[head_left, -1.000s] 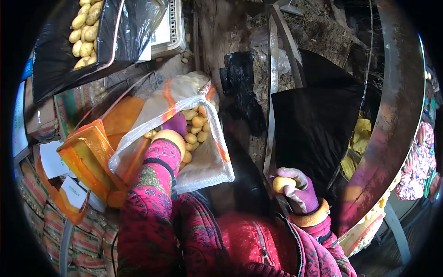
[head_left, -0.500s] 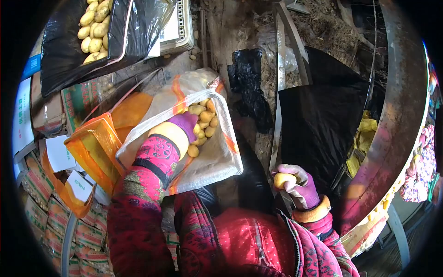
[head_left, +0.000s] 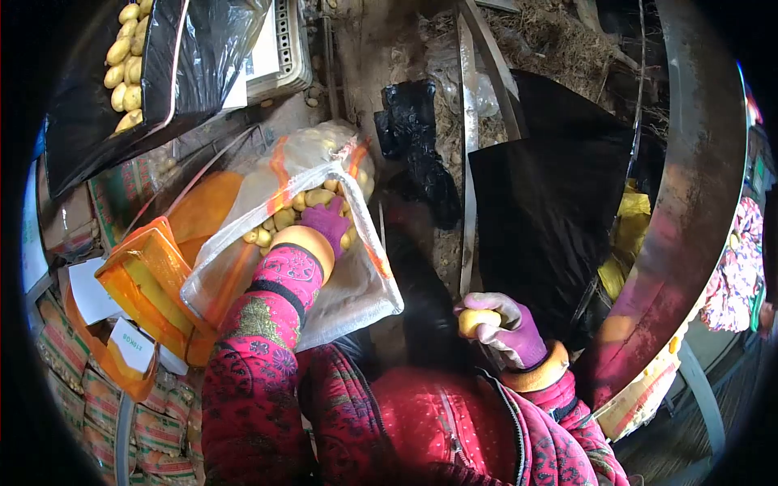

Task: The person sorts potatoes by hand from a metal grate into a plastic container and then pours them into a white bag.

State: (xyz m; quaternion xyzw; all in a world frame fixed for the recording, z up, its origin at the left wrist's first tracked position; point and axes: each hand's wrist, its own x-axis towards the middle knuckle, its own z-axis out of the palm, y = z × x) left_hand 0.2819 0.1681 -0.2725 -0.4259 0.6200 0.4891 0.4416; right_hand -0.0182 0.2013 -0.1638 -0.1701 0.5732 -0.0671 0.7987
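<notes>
My right hand (head_left: 512,330), in a purple and grey work glove, is closed round a pale yellow potato (head_left: 478,322) at the lower right. The potato sticks out between the thumb and fingers. My left hand (head_left: 326,224), in a purple glove, reaches into the open mouth of a white mesh sack (head_left: 344,312) with orange stripes. Its fingers are apart and rest on the potatoes (head_left: 284,218) inside; the fingertips are partly hidden among them.
A black-lined container (head_left: 198,61) of potatoes stands at upper left, beside a white crate (head_left: 296,49). Orange mesh bags (head_left: 146,283) and white cartons (head_left: 130,344) lie at left. Black sheeting (head_left: 543,219) hangs by a metal frame (head_left: 468,162); a rusty curved rim (head_left: 689,202) borders the right.
The view has shifted slightly. My left hand has turned over the potatoes in the sack, uncovering more of them to its left. My right hand keeps its potato.
</notes>
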